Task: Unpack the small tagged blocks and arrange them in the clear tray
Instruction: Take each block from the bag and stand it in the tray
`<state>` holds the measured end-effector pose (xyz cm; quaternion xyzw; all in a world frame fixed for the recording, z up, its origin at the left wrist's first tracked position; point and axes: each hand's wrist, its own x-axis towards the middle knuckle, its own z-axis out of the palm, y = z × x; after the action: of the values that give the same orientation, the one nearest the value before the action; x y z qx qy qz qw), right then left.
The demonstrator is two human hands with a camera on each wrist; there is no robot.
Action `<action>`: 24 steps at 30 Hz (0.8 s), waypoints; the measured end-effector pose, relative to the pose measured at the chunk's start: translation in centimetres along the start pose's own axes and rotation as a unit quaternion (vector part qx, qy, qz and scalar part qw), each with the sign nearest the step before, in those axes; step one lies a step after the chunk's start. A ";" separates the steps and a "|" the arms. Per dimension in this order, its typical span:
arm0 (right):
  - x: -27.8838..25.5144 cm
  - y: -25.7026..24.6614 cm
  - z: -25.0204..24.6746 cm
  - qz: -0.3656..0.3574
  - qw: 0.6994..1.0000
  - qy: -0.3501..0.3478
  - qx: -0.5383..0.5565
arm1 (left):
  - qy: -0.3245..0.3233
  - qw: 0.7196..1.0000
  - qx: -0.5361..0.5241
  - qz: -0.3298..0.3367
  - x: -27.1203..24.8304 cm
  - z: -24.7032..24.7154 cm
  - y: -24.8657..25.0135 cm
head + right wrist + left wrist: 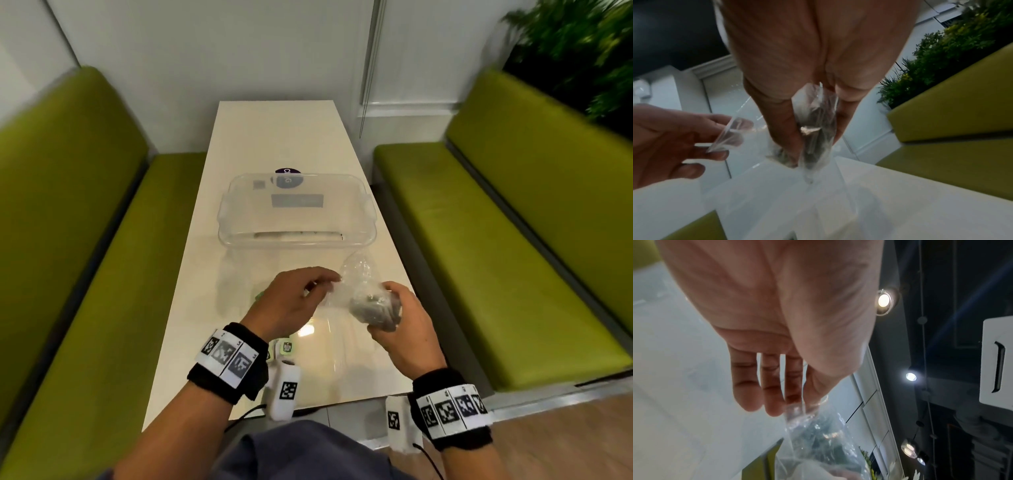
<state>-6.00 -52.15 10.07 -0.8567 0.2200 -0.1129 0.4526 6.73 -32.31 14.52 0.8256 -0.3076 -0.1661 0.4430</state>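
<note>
A clear plastic bag [358, 277] with a dark clump of small blocks [371, 306] in its bottom is held above the table, in front of the clear tray [239, 236]. My right hand [397, 308] grips the bulging bottom of the bag, thumb and fingers wrapped round it [813, 138]. My left hand [329, 279] pinches the bag's loose top edge [729, 133] between thumb and fingers [797, 404]. Small green tagged blocks [287, 347] lie on the table under my left wrist, partly hidden. The tray looks empty apart from labels on it.
The narrow cream table [274, 137] runs away from me between two green benches [85, 240] [496, 222]. A purple round sticker [287, 171] shows behind the tray. Plants [582, 51] stand at the back right.
</note>
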 end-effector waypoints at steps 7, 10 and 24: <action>-0.5 -3.1 -0.6 -0.050 0.994 -0.057 0.080 | -0.084 0.992 -0.092 -0.015 -1.7 -3.3 -0.1; -0.5 -3.4 -0.2 -0.049 0.983 -0.082 0.155 | -0.056 0.993 -0.097 -0.026 -2.0 -3.6 -0.4; -1.2 -3.4 -0.1 -0.014 0.925 -0.150 0.349 | -0.106 0.992 -0.067 -0.005 -3.6 -4.2 1.0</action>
<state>-6.17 -50.00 12.95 -0.6542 0.0840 -0.0593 0.7493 5.93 -27.68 17.65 0.7732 -0.3373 -0.2753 0.4611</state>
